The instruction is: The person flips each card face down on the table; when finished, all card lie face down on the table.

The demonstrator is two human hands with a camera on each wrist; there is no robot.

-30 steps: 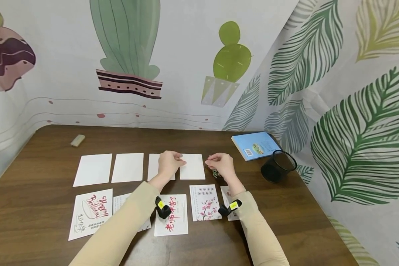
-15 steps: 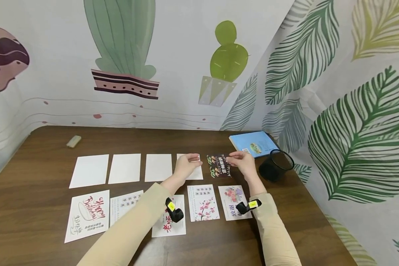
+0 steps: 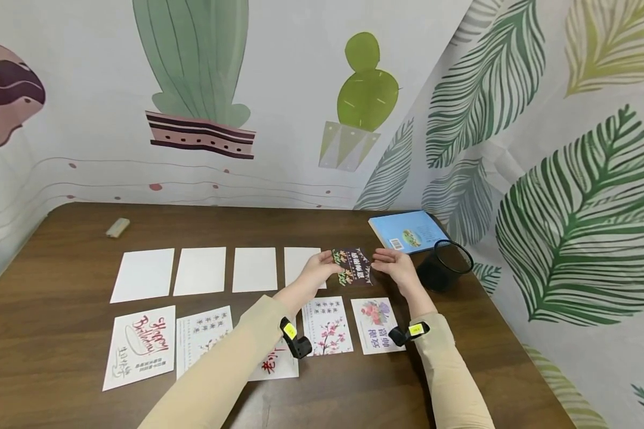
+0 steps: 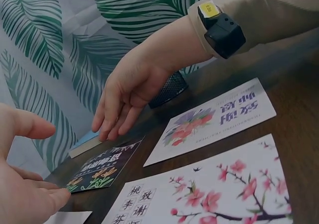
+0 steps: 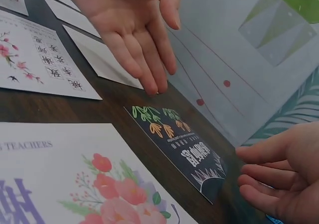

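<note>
Your left hand and right hand flank the dark greeting card near the table's back-right corner, fingers straight, grasping nothing.

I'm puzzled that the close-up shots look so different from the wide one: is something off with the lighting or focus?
Head view: bright, even light, sharp, though the table edges bow from a wide lens. Left wrist view: dimmer, the left hand blurred up close. Right wrist view: dim too, the dark card sharp, the right hand soft at the frame edge.
</note>
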